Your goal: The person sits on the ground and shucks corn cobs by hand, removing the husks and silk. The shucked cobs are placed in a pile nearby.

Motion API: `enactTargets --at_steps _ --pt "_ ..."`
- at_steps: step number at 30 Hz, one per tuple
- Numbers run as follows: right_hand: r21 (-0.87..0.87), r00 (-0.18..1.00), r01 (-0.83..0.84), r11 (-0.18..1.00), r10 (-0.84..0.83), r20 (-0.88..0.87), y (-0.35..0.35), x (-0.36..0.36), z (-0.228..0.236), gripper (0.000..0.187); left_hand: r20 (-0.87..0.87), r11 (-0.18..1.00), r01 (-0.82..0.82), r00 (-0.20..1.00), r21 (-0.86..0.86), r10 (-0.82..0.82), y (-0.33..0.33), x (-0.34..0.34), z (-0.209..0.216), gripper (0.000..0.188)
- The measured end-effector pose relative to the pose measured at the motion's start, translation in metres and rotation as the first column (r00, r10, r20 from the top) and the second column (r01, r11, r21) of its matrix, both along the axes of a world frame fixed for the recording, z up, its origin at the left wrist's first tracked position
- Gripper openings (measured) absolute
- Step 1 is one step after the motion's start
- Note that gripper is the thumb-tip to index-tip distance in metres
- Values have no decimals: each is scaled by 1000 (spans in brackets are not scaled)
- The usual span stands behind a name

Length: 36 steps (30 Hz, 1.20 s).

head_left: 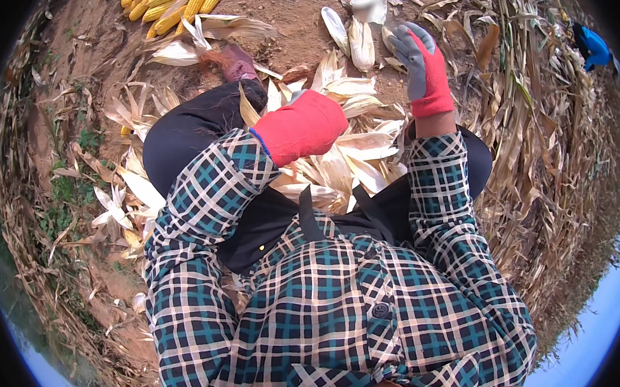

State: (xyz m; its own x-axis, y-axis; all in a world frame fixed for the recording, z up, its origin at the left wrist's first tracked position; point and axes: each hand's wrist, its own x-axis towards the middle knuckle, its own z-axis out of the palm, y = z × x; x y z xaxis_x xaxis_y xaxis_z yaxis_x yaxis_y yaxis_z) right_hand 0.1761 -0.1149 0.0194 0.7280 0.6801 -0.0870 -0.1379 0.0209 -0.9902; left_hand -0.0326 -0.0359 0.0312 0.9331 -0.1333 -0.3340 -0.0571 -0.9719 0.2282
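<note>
My left hand (304, 125), in a red glove with a bit of grey coating showing, is over the pile of pale husks (347, 159) between my legs. Its back is toward me and its fingers are hidden, so whether it holds anything does not show. A dry husk leaf (249, 110) sticks up beside it. Farther right, my right hand (424, 69) is raised in a red glove with a grey palm. Its fingers are stretched up and slightly bent, with no ear visible in them. A pale husk edge shows just left of the fingertips, and a husked-looking pale ear (362, 45) lies nearby.
Several bare yellow corn cobs (171, 7) lie piled at the far left, with loose husks (177, 54) beside them. Dry stalks (534, 144) cover the ground on the right. A blue object (592, 47) lies among them. My shoe (238, 62) rests on reddish soil.
</note>
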Motion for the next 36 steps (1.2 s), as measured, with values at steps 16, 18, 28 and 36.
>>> enactTargets --at_steps 16,18,28,36 --pt "-310 753 324 894 -442 -487 -47 -12 -194 39 633 826 -390 532 -407 563 43 -29 79 52" --pt "-311 744 368 876 -478 -467 -55 -21 -214 34 544 822 -394 618 -411 568 34 -32 91 58" --pt "-495 897 439 750 -393 201 -37 59 -286 57 279 895 -333 866 -296 414 12 -41 124 46" --pt "-909 871 345 236 279 403 17 77 -271 105 188 860 -334 884 -386 428 23 -37 133 43"
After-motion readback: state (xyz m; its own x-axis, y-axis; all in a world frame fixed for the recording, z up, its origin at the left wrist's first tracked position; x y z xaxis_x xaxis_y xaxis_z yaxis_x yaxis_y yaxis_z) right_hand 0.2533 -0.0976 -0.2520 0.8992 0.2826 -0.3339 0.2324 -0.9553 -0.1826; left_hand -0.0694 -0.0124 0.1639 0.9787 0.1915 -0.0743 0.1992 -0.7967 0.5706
